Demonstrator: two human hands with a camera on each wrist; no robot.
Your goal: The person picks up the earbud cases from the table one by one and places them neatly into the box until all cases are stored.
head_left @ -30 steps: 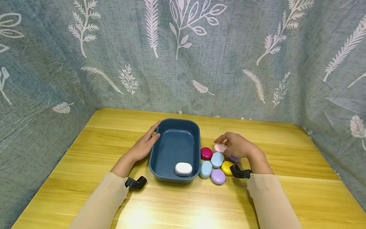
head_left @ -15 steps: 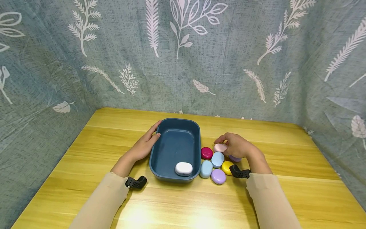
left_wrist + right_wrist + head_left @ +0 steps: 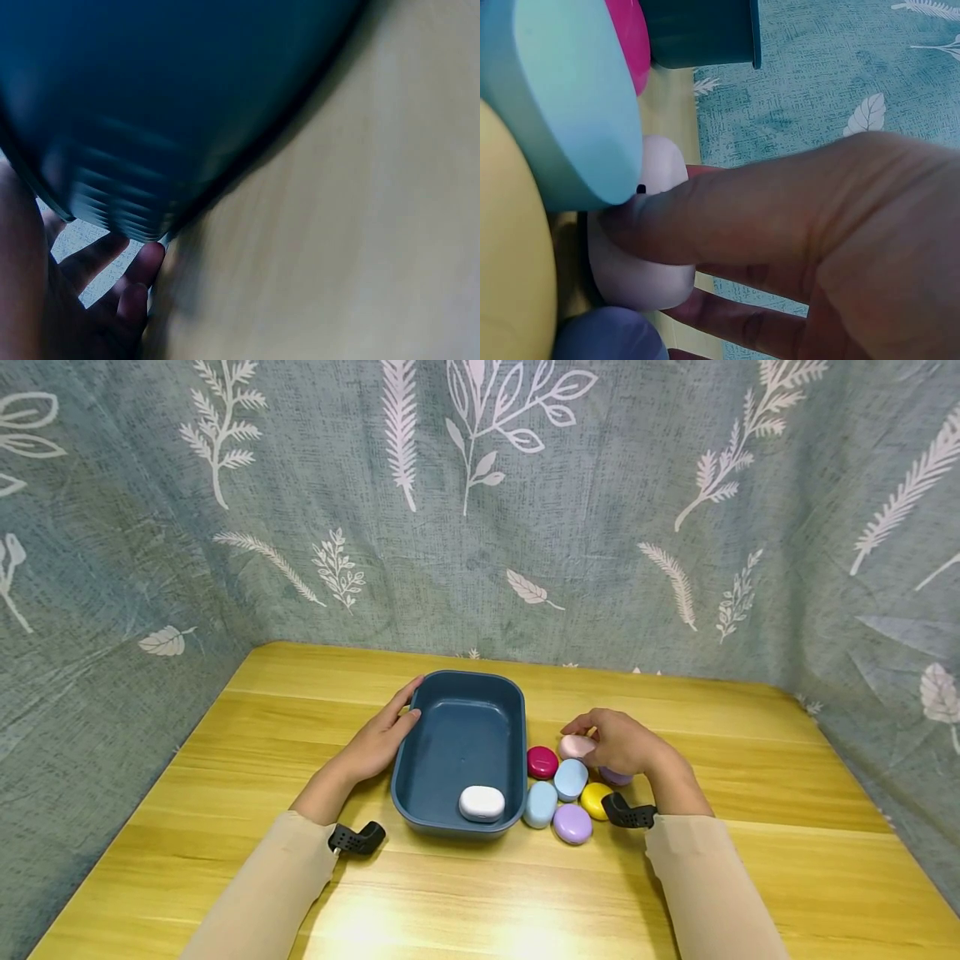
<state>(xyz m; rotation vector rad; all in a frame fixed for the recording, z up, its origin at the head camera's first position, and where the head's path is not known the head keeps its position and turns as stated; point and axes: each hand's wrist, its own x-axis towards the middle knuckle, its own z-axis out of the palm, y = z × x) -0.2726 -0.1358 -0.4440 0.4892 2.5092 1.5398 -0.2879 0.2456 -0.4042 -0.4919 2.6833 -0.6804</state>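
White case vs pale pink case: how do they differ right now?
The white case sits inside the blue bin; the pale pink case is outside it. The white case is untouched, while the right hand grips the pale pink case. Both are rounded.

Left hand [image 3: 377,747] touching side of blue bin [image 3: 457,739]; right hand [image 3: 628,743] pinching pale-pink case [image 3: 573,747]; white case [image 3: 482,803] inside bin.

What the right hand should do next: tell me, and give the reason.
Probably lift the pink case and carry it left to the box: the right hand already has thumb and fingers around it, the left hand touches the box's side, and the white case inside leaves room.
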